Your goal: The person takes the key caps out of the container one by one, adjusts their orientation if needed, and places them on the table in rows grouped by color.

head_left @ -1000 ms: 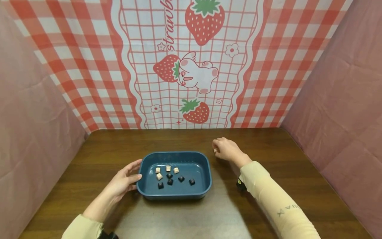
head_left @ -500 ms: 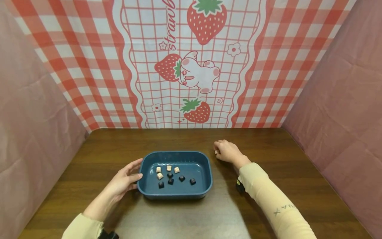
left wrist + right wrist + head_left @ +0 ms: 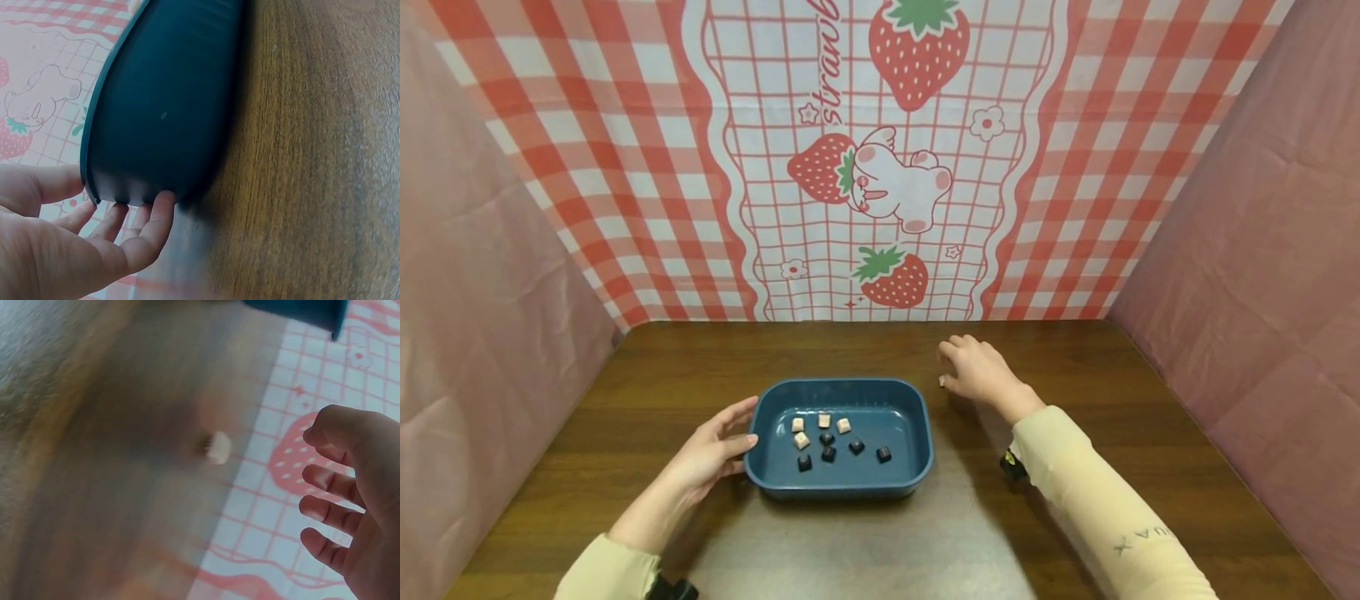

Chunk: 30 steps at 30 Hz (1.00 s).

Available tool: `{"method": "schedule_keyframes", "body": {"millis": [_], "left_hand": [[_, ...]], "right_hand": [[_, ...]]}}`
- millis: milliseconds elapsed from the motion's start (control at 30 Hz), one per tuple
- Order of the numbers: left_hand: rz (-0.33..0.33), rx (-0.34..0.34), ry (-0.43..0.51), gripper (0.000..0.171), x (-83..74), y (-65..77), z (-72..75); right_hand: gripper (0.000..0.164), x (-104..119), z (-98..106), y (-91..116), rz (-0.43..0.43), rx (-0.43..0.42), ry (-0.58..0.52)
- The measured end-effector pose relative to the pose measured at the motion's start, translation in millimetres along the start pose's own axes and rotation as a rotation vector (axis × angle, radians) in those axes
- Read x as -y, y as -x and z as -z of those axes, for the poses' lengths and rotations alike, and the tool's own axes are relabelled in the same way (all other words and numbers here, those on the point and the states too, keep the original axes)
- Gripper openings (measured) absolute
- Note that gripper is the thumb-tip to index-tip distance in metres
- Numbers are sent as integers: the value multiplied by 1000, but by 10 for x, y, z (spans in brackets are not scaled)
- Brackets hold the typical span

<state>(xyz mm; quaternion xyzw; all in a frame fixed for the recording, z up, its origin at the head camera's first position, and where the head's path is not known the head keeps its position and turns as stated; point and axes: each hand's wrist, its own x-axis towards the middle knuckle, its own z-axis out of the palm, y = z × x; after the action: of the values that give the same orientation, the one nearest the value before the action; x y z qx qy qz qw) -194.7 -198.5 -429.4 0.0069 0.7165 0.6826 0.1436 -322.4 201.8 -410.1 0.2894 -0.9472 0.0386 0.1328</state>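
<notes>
1. Blue tray (image 3: 842, 492), lower centre: my left hand (image 3: 703, 454), fingers spread against its end, likely steadies it.
2. White block (image 3: 218, 448), right-wrist view's centre: on the worktop (image 3: 1097, 392), my right hand (image 3: 378, 503) near, fingers loosely spread.

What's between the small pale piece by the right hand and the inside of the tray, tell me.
The raised wall of the tray, on the side facing the right hand. Nothing else visible stands between the small pale piece and the inside.
</notes>
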Motion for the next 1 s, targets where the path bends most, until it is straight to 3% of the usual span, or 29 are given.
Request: {"method": "schedule_keyframes", "body": {"millis": [233,600,800,1000], "left_hand": [[4,2,-3,60,0,1,3],[6,4,1,60,21,23,-13],[12,-5,-1,60,13,17,-14],[2,-7,-12,59,-9,2,-9]], "right_hand": [[26,178,241,-9,20,-44,18],[31,635,528,101,99,-56,-1],[31,845,529,215,161,-64,-11],[31,986,399,293,185,-27,-58]]}}
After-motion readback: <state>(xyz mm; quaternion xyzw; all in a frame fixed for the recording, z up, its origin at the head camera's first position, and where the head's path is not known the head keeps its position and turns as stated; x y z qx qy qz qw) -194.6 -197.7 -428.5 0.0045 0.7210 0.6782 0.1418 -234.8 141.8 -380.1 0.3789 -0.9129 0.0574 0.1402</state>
